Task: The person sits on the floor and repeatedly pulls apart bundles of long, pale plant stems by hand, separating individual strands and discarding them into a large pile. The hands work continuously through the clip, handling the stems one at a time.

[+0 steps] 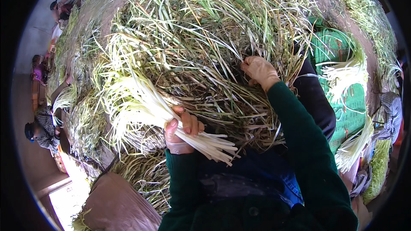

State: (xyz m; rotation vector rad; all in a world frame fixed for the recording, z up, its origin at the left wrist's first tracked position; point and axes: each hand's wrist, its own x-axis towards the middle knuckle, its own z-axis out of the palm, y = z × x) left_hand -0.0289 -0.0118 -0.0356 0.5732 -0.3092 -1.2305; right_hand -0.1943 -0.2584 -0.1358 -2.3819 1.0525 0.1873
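My left hand (186, 125) is closed around a thick bunch of pale leafy stalks (141, 102), which look like blanched garlic chives. Their white stem ends poke out toward my lap, while the yellow-green leaves fan out to the left. Over the heap of tangled leaves and dry stalks (199, 67), my right hand (260, 70) pinches a thin, whitish stalk (236, 54) by its end. Thin gloves appear to cover both hands. The heap lies directly before my knees.
A green woven sack (350, 115) at the right carries pale bunches (345, 77). Beside my left side is a brown covered object (118, 199). A person in a checked top (46, 125) sits at the left near another heap (85, 125). More people are farther back.
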